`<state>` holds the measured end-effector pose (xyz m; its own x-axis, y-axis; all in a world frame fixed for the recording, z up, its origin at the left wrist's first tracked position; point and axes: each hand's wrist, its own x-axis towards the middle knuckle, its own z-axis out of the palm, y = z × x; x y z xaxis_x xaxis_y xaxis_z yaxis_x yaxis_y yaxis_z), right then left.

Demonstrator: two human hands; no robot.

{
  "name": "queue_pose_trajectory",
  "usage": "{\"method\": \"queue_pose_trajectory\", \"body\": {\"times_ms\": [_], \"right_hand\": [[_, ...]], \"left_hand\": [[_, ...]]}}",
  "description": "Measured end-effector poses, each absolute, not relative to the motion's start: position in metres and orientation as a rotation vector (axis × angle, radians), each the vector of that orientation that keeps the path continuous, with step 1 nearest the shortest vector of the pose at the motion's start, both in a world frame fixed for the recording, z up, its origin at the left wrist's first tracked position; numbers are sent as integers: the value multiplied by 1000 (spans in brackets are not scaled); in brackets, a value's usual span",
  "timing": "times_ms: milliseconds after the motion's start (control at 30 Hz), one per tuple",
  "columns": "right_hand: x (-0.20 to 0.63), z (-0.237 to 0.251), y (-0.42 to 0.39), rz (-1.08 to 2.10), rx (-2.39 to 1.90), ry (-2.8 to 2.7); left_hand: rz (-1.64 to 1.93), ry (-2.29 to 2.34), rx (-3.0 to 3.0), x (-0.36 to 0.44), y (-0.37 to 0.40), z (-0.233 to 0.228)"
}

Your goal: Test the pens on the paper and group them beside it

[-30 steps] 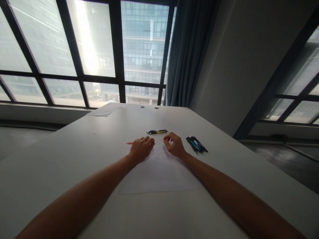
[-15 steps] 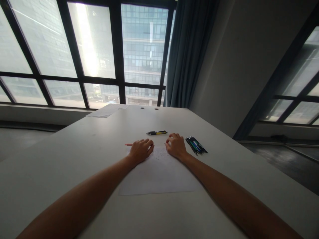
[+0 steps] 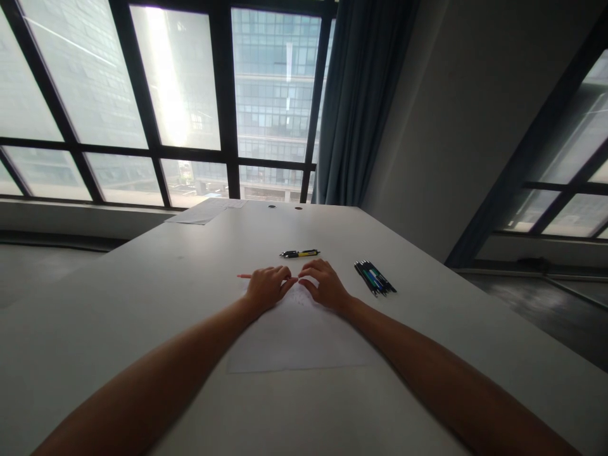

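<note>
In the middle of the frame, the person's left hand [image 3: 267, 286] is curled around a slim orange-red pen [image 3: 244, 276], whose end juts out on the left side of the knuckles. The right hand [image 3: 327, 285] faces it from just right of centre, thumb and forefinger narrowed toward each other, their tips meeting or nearly meeting the left fingertips. Whether the right fingers pinch the pen's tip or some small part is too small to tell.

Both hands are at the upper part of a white sheet [image 3: 299, 345], which spreads toward the lower centre and bears small faint marks near the fingers. Just above the hands lie black-and-yellow pens [image 3: 300, 253]; right of centre, a row of dark pens [image 3: 374, 278] lies slantwise, with green and blue among them. More papers [image 3: 197, 215] rest at the far upper-left edge of the white table [image 3: 304, 411], below the window [image 3: 275, 88].
</note>
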<state>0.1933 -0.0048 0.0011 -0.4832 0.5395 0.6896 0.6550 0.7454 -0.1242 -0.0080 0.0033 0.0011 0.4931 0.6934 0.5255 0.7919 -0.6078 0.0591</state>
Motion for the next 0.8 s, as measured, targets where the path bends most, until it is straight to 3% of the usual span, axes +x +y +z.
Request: {"method": "queue_pose_trajectory", "body": {"times_ms": [800], "right_hand": [[192, 10, 0, 245, -977, -1628]], "left_hand": [[-774, -1455, -2501, -5, 3, 3]]}}
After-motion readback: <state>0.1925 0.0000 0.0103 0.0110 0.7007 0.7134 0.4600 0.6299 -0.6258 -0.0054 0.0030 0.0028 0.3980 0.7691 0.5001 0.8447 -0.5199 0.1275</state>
